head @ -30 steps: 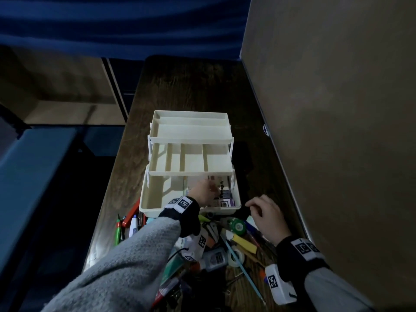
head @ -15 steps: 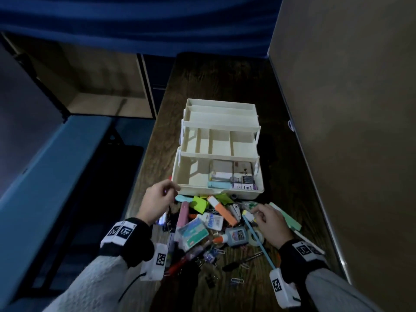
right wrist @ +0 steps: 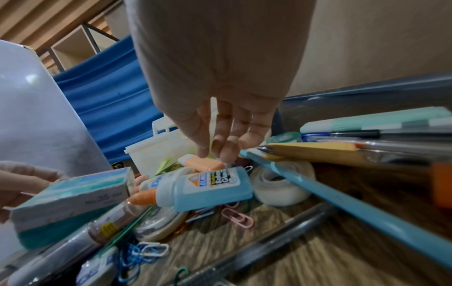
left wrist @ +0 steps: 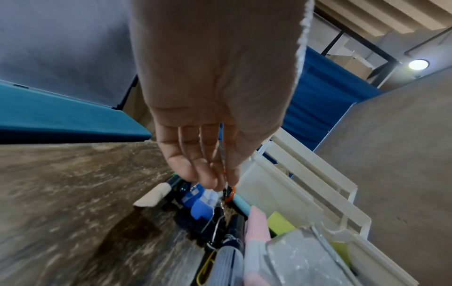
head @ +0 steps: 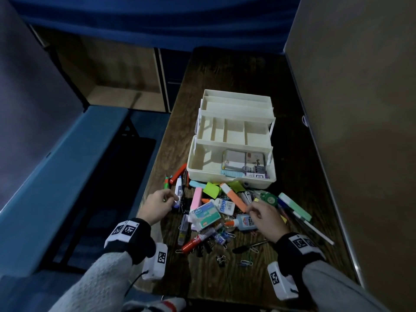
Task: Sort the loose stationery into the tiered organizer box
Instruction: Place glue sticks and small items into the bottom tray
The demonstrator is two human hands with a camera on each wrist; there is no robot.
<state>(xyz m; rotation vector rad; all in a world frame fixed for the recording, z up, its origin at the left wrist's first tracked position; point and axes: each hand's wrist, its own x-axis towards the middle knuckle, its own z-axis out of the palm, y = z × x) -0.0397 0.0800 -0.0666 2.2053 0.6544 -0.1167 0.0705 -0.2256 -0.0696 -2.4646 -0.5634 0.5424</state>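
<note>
The cream tiered organizer box (head: pixel 231 183) stands open on the dark wooden table, its upper trays bare. A few packets lie at the right of its bottom tray. In front of it is a heap of loose stationery. My left hand (head: pixel 173 198) hangs over the heap's left end, just above a white-and-blue correction tape (head: pixel 179 191), fingers nearly straight (left wrist: pixel 220 185) and nothing plainly held. My right hand (head: pixel 252 207) hovers with relaxed fingers (right wrist: pixel 217 154) over an orange highlighter (right wrist: pixel 200 164), beside a blue glue bottle (right wrist: pixel 208 189).
A teal staples box (head: pixel 206 216), a pink bar (head: pixel 196 198), tape rolls, pens (head: pixel 304 221) and scattered paper clips (head: pixel 225 244) fill the near table. A beige partition (head: pixel 360 109) walls the right side. The table's left edge drops to a blue bench (head: pixel 56 176).
My left hand has come out of the box's bottom tray and moved back left over the heap. My right hand shifted slightly over the orange highlighter. The head view swung left.
</note>
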